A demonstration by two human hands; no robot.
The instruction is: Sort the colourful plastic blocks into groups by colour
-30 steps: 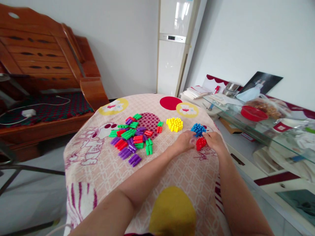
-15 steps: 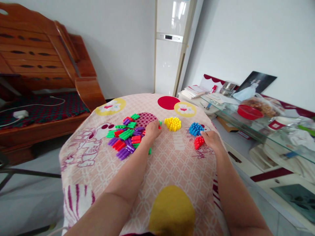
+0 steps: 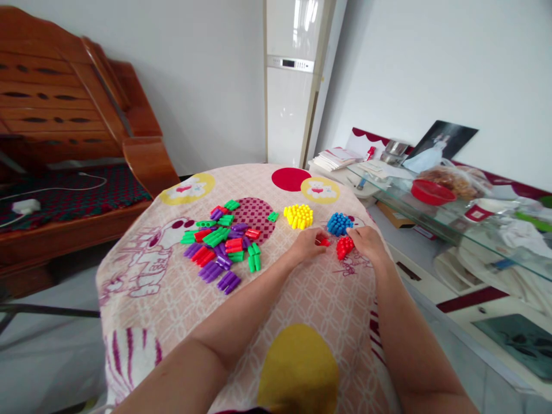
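Observation:
My left hand (image 3: 308, 246) pinches a red plastic block (image 3: 322, 242) made of short joined tubes, just left of the red cluster. At the right, my right hand (image 3: 367, 244) is closed at the edge of the upright red block cluster (image 3: 345, 247), its fingers partly hidden. Touching or almost touching that cluster from behind is a blue block cluster (image 3: 339, 223). A yellow block cluster (image 3: 299, 216) stands farther left. Loose green, red and purple blocks (image 3: 217, 236) lie spread over the left part of the table, with one small green block (image 3: 273, 217) apart from them.
A patterned pink cloth (image 3: 297, 299) covers the round table. To the right is a glass-topped cabinet (image 3: 401, 201) with a red bowl (image 3: 432, 192), papers and bags. A wooden bench (image 3: 64, 123) stands at the left, and a tall white air conditioner (image 3: 287, 109) behind.
My left hand has moved right from the loose pile to beside the red cluster, carrying a red block. My right hand stays by the red cluster. The view has shifted slightly.

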